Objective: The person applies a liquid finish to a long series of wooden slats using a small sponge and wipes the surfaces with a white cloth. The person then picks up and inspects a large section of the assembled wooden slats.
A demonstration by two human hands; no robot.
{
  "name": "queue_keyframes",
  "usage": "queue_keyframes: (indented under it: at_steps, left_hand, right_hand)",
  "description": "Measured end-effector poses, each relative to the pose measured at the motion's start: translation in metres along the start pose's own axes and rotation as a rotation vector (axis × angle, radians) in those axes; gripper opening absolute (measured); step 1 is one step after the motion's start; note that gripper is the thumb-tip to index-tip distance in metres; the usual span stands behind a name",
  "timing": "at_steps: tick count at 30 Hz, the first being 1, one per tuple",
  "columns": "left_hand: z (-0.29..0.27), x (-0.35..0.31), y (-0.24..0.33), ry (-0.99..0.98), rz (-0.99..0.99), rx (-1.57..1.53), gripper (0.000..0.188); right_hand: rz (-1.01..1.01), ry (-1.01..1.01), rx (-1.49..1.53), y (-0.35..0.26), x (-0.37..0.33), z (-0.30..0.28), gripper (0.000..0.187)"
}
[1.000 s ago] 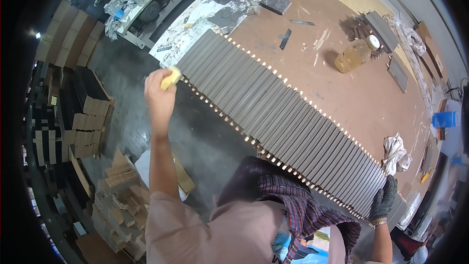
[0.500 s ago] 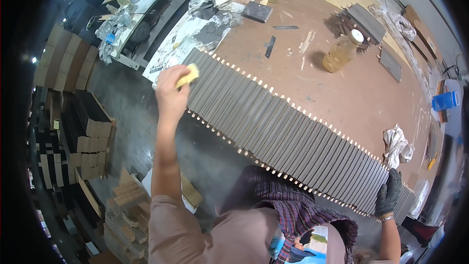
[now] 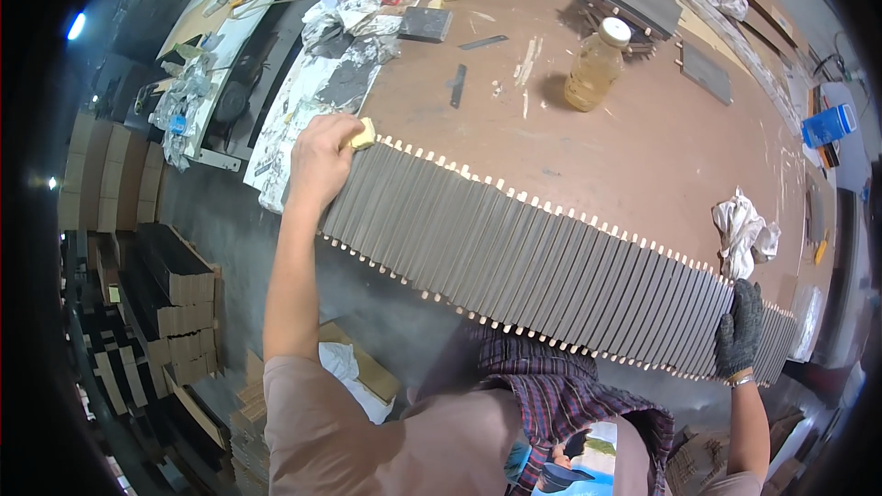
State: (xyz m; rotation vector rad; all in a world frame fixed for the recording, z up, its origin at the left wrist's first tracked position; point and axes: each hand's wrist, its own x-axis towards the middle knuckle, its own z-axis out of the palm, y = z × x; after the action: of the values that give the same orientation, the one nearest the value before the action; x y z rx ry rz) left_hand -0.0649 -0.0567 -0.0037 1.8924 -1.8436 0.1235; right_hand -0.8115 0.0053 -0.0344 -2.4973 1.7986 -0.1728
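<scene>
A long row of grey slats [image 3: 459,237], packed side by side with pale wooden pegs along both long edges, runs along the near edge of the table. At its left end my bare left hand [image 3: 322,158] is closed around a small yellow sponge [image 3: 365,134], held against the slats' far corner. My right hand [image 3: 739,331], in a dark grey glove, lies with its fingers stretched out over the slats near the right end. A crumpled white cloth [image 3: 740,231] lies just beyond the gloved hand.
On the brown tabletop [image 3: 643,165] stands a white-capped bottle of yellowish liquid [image 3: 595,66]. Stacked pegged slats [image 3: 634,2] lie at the far right, a dark block [image 3: 424,24] at the far left. A blue container [image 3: 829,126] is at the right edge. Stacked boards [image 3: 184,294] fill the floor at left.
My left hand has moved the sponge toward the far corner of the row's left end. My gloved right hand stays on the right end. The whole view has shifted a little.
</scene>
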Motion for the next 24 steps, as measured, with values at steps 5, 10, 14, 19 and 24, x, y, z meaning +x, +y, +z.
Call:
queue_keyframes:
  at_steps: [5,10,14,19,24]
  left_hand:
    - [-0.004,0.005,0.009,0.049,-0.033,-0.034,0.032]
    - [-0.004,0.007,0.059,-0.243,0.135,-0.199,0.031]
    - [-0.003,0.011,0.057,-0.144,0.103,-0.101,0.031]
    - [0.001,0.020,0.079,-0.277,0.270,-0.059,0.031]
    - [0.003,0.025,0.081,-0.235,0.222,-0.148,0.030]
  right_hand:
    - [-0.008,0.005,0.004,0.001,0.002,0.001,0.058]
    - [-0.007,0.002,-0.027,0.007,-0.003,0.005,0.059]
    - [0.004,0.009,0.010,0.001,0.000,0.002,0.059]
    - [-0.009,0.007,-0.006,-0.002,0.004,-0.001,0.057]
    - [0.007,0.034,0.008,-0.003,0.000,0.000,0.055]
